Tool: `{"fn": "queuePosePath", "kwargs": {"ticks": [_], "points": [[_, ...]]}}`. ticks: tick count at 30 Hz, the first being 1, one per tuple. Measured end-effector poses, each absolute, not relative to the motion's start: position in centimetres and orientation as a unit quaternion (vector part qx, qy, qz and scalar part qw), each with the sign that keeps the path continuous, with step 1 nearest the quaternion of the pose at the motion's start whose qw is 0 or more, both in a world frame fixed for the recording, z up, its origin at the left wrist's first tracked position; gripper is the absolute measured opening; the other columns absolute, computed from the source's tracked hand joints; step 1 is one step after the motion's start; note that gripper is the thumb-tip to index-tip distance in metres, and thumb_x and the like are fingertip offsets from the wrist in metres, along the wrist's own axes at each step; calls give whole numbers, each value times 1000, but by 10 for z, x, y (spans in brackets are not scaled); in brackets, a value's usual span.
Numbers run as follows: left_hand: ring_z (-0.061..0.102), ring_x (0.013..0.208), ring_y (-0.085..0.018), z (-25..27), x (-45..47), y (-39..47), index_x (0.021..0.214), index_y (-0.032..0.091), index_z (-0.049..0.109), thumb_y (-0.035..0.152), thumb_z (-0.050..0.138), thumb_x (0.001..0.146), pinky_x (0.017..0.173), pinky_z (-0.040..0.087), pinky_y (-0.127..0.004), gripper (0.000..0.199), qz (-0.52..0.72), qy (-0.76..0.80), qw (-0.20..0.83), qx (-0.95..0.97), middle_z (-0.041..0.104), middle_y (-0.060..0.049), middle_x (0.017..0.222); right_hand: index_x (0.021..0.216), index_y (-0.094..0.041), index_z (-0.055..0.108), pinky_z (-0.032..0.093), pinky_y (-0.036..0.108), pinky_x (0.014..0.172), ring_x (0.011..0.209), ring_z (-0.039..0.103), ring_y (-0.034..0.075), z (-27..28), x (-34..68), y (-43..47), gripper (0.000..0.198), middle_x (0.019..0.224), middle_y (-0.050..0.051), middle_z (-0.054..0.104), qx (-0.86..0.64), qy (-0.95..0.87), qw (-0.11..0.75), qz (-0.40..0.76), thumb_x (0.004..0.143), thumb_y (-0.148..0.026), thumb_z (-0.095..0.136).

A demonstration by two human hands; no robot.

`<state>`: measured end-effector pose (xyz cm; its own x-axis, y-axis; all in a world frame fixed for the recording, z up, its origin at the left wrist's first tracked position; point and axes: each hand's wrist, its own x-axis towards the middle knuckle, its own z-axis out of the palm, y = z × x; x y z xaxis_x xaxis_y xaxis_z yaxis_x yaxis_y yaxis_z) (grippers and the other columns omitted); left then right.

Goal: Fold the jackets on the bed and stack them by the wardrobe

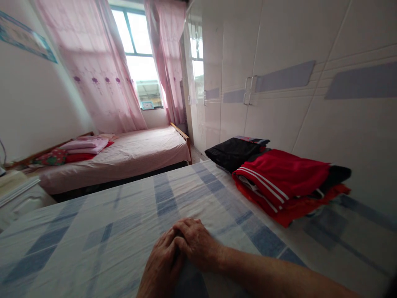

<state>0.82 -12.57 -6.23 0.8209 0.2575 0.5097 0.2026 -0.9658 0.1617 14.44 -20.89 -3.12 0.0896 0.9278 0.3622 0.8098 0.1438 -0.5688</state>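
Observation:
My left hand (163, 258) and my right hand (198, 243) are folded together low in the view, in front of me over the bed sheet (130, 248). The right fingers curl over those of the left, so the left fingertips are partly hidden. No object shows in either hand. To the right of them, on the same blue-and-white checked sheet, lies a pile of folded red clothes (285, 174) with white stripes. A folded black garment (235, 151) rests just behind that pile.
White wardrobes (279, 37) line the right side. A second bed (149, 145) with a pink sheet stands beyond, carrying folded pink bedding (83, 145). Pink curtains (89, 62) hang at the window (139, 49). A white cabinet (27, 198) stands at the left.

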Motion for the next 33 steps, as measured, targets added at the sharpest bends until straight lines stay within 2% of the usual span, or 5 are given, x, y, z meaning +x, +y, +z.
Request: {"fn": "queuePosePath", "kwargs": {"ticks": [12, 17, 25, 28, 33], "points": [[56, 114, -22, -65, 7, -115, 117, 24, 56, 33, 53, 85, 92, 50, -32, 33, 298, 77, 21, 951, 59, -8, 124, 105, -19, 59, 35, 31, 94, 104, 55, 18, -31, 145, -208, 23, 106, 5, 63, -657, -673, 335, 60, 86, -27, 49], [59, 110, -22, -69, 7, -109, 120, 21, 55, 33, 52, 85, 89, 52, -33, 37, 288, 77, -30, 954, 60, -8, 123, 114, -16, 57, 43, 26, 86, 103, 58, 16, 13, 169, -212, 33, 112, 7, 61, -655, -678, 318, 100, 87, -31, 47], [63, 104, -21, -68, 5, -112, 112, 19, 62, 34, 47, 85, 84, 55, -32, 35, 287, 99, -58, 951, 64, -7, 117, 124, -15, 47, 30, 39, 99, 118, 43, 24, 120, 338, -284, 37, 128, 13, 50, -833, -401, 263, -277, 89, -25, 40], [63, 104, -21, -68, 6, -114, 112, 19, 62, 34, 47, 85, 83, 55, -33, 34, 293, 107, -49, 949, 65, -7, 117, 118, -8, 51, 30, 46, 95, 118, 42, 31, 101, 390, -326, 38, 125, 21, 50, -937, -188, 195, -220, 87, -28, 44], [63, 103, -22, -64, 7, -120, 111, 21, 64, 33, 48, 85, 82, 56, -34, 33, 300, 119, -47, 945, 66, -7, 115, 90, -7, 63, 39, 40, 83, 98, 57, 29, 64, 413, -360, 26, 99, 23, 63, -947, -186, 218, -143, 86, -20, 40]]}}
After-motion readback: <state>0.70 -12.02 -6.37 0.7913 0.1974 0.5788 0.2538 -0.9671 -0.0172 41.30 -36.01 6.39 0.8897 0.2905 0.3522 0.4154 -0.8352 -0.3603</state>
